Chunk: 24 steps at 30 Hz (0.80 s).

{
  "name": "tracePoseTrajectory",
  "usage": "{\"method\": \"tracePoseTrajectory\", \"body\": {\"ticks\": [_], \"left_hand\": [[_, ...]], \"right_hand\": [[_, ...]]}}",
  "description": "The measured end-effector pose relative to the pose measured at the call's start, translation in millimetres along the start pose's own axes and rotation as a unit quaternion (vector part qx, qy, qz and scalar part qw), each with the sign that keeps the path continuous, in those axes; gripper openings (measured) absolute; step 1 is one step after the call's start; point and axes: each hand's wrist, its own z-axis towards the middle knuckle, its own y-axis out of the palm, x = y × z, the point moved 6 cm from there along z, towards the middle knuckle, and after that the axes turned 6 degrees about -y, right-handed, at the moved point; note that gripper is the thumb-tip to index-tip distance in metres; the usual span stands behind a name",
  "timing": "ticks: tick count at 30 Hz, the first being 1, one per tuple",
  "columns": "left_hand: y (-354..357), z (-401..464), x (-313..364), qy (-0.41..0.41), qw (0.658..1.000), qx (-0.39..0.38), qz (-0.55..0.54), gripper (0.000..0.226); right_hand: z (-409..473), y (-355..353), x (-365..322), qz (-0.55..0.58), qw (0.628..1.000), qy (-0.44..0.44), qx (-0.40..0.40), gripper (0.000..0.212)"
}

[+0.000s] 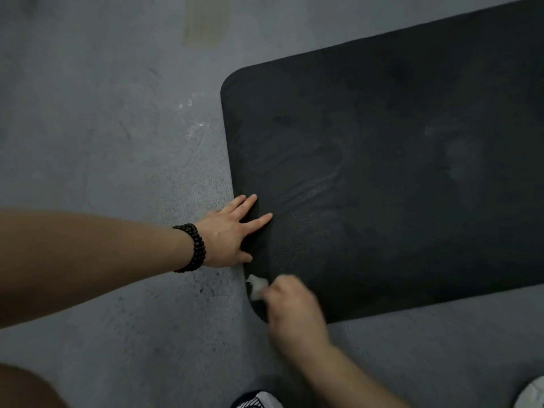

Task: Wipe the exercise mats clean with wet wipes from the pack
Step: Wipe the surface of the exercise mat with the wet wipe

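Observation:
A black exercise mat [397, 172] lies flat on the grey floor, filling the right half of the view, with faint smear marks on its surface. My left hand [232, 231], a dark bead bracelet on its wrist, presses flat with straight fingers on the mat's left edge. My right hand [291, 307], blurred, grips a crumpled white wet wipe [256, 285] at the mat's near left corner. The pack of wipes is out of view.
Grey speckled floor [117, 142] surrounds the mat on the left and near sides. Two shoes show at the bottom edge, one [256, 400] in the middle and one [532, 393] at the right corner. A knee fills the bottom left corner.

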Motion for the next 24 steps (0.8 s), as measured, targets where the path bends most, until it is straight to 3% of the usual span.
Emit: {"method": "tracePoseTrajectory", "body": {"ticks": [3,5,9,11,15,17,19,22,24], "left_hand": [[2.2,-0.4,-2.2,0.003,1.000,-0.010,-0.001,0.104],[3.1,-2.1,-0.6,0.002,1.000,-0.013,0.002,0.108],[6.1,-8.8,12.7,0.020,1.000,-0.013,0.008,0.106],[10.6,-14.2,18.6,0.027,0.999,-0.018,0.008,0.103],[19.1,-19.8,20.9,0.036,0.999,-0.021,0.013,0.102],[19.6,-19.5,20.6,0.037,0.999,-0.024,0.013,0.102],[16.7,-18.4,21.3,0.036,0.999,-0.021,0.014,0.101],[15.2,-19.2,22.3,0.035,0.999,-0.037,0.015,0.101],[15.1,-20.2,22.4,0.040,0.998,-0.038,0.012,0.101]], "right_hand": [[2.4,-41.0,63.5,-0.011,0.988,0.123,0.092,0.015],[-2.6,-37.9,63.2,-0.036,0.984,0.155,0.077,0.018],[-28.5,12.4,-14.5,-0.033,0.999,-0.020,0.016,0.009],[-31.6,12.1,-17.0,-0.005,0.999,-0.052,-0.008,0.006],[-10.9,-29.1,45.8,-0.010,0.992,0.103,0.070,0.018],[-3.1,-26.5,48.9,-0.011,0.985,0.156,0.070,0.027],[-1.2,-0.8,12.1,-0.010,0.995,0.092,0.042,0.033],[-12.3,27.7,-49.0,0.002,0.998,-0.056,-0.007,0.007],[-10.1,16.8,-44.3,0.029,0.997,-0.071,-0.004,0.005]]}}
